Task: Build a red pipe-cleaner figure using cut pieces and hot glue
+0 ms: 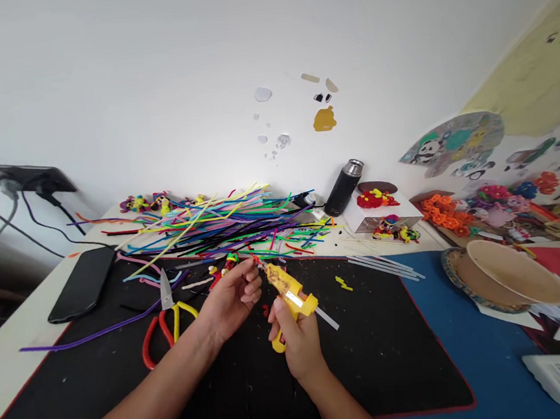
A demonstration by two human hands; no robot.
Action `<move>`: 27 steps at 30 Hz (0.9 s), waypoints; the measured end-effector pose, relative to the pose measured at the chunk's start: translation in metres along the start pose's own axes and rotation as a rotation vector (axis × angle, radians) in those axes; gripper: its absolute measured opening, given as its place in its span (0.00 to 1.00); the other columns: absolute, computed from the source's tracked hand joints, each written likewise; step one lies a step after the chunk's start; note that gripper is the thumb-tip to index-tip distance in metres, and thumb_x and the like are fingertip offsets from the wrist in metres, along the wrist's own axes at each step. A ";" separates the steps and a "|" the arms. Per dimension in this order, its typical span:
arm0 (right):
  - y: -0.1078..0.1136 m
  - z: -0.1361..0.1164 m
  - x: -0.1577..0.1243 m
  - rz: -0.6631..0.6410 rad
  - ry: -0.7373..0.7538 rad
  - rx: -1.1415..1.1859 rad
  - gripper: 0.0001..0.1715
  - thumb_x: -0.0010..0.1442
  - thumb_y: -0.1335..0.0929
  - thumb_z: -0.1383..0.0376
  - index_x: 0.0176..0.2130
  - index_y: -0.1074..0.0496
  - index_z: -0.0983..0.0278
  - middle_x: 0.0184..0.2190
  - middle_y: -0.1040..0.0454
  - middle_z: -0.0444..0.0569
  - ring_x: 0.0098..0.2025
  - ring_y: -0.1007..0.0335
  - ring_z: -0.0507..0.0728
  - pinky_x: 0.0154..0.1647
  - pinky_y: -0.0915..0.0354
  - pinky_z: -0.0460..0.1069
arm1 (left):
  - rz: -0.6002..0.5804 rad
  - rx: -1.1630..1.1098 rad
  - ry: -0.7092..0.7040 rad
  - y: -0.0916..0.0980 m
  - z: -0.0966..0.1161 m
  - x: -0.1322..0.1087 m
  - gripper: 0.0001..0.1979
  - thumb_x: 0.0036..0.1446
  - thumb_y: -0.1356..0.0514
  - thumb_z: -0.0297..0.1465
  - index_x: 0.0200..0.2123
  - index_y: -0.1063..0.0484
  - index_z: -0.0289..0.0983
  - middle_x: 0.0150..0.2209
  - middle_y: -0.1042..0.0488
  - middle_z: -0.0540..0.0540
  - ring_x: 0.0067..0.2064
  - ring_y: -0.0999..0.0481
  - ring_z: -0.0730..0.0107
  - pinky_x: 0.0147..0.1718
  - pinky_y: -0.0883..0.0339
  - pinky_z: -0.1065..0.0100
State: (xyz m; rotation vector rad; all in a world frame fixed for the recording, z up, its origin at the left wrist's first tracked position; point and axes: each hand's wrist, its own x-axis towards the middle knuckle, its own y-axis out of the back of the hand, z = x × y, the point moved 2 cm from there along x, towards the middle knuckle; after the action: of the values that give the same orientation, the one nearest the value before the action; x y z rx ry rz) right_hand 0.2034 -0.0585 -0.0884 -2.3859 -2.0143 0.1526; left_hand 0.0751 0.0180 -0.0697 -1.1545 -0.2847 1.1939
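Observation:
My right hand (298,341) grips a yellow hot glue gun (289,295), its nozzle pointing up and left over the black mat (386,358). A clear glue stick pokes out of the gun's back. My left hand (229,298) is closed in a pinch on a small red and yellow pipe-cleaner piece (230,263), held right at the gun's tip. Behind both hands lies a big pile of coloured pipe cleaners (222,225).
Yellow-handled scissors (168,301) and red-handled pliers (154,336) lie left of my hands. A black phone (82,283) is farther left. Spare glue sticks (383,266), a black flask (342,188), a white box of craft pieces (385,215) and a paper bowl (509,272) sit to the right.

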 end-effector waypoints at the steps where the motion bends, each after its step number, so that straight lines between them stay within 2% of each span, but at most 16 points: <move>1: 0.000 0.000 0.000 0.001 -0.006 0.001 0.39 0.59 0.32 0.30 0.26 0.30 0.62 0.13 0.32 0.44 0.15 0.40 0.51 0.18 0.40 0.45 | -0.001 0.002 0.001 0.000 0.000 0.000 0.14 0.62 0.32 0.25 0.26 0.33 0.35 0.24 0.39 0.56 0.19 0.41 0.84 0.14 0.45 0.79; 12: 0.001 -0.003 -0.001 0.012 -0.043 -0.008 0.41 0.56 0.32 0.27 0.24 0.31 0.61 0.13 0.32 0.45 0.16 0.39 0.51 0.20 0.38 0.47 | -0.021 0.013 0.003 0.001 -0.001 0.000 0.14 0.64 0.34 0.25 0.26 0.33 0.34 0.24 0.38 0.55 0.19 0.41 0.83 0.14 0.44 0.80; 27: 0.000 -0.002 -0.002 0.009 -0.075 -0.003 0.39 0.56 0.31 0.30 0.22 0.33 0.61 0.13 0.34 0.44 0.16 0.41 0.50 0.21 0.39 0.46 | -0.007 0.011 0.005 0.005 -0.003 0.003 0.15 0.63 0.33 0.25 0.26 0.33 0.34 0.25 0.37 0.55 0.19 0.41 0.83 0.14 0.45 0.79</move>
State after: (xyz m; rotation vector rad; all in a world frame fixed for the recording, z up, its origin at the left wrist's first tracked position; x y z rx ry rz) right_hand 0.2032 -0.0606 -0.0865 -2.4262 -2.0361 0.2428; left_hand 0.0755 0.0183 -0.0764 -1.1461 -0.2781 1.1856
